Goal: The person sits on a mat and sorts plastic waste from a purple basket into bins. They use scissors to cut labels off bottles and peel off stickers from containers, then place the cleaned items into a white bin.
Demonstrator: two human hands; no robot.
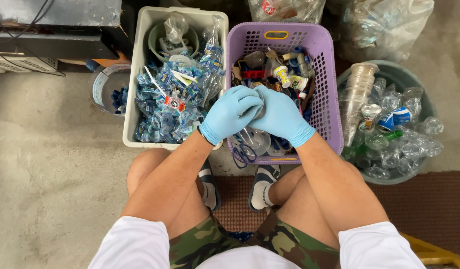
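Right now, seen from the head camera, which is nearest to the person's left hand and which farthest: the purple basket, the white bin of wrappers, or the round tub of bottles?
From the left hand:
1. Purple basket, directly beneath the hand.
2. White bin, just to its left.
3. Round tub, far right, beyond the right hand.

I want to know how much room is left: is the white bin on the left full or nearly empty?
Nearly full. The white bin is heaped with crumpled blue plastic labels close to its rim.
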